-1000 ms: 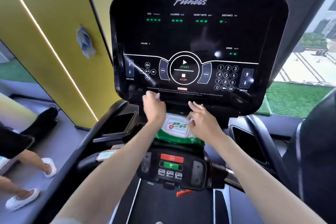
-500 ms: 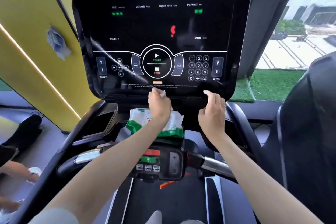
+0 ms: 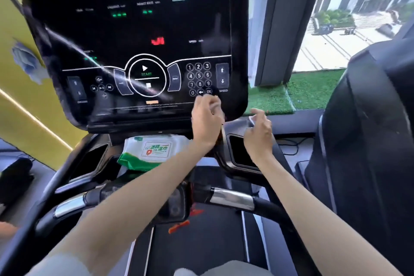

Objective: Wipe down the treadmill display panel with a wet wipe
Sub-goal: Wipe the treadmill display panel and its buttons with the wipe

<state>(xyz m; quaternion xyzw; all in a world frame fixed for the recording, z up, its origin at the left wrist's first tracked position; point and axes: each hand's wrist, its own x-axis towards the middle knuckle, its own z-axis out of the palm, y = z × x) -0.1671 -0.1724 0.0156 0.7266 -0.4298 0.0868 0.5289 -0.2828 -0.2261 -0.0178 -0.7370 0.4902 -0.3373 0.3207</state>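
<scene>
The black treadmill display panel (image 3: pixel 134 29) fills the upper middle of the head view, with a wet streak slanting across its lower left. My left hand (image 3: pixel 206 121) is raised at the panel's lower right corner, below the number keypad. Its fingers are curled around a small pale wet wipe (image 3: pixel 214 105), which is blurred and mostly hidden. My right hand (image 3: pixel 258 134) hovers just right of the panel's edge with loosely bent fingers and holds nothing I can make out. A green and white wet wipe pack (image 3: pixel 154 150) lies on the console shelf under the panel.
A side tray recess (image 3: pixel 242 150) lies below my right hand. Chrome-banded handlebars (image 3: pixel 233 197) cross in front of me above the belt (image 3: pixel 201 242). A dark neighbouring machine (image 3: pixel 369 141) stands close on the right. A blue cloth (image 3: pixel 26 60) hangs on the yellow wall.
Both hands left the wipe pack. My left hand rose with the wipe and moved right along the panel's lower edge to its right corner. My right hand moved right, off the panel.
</scene>
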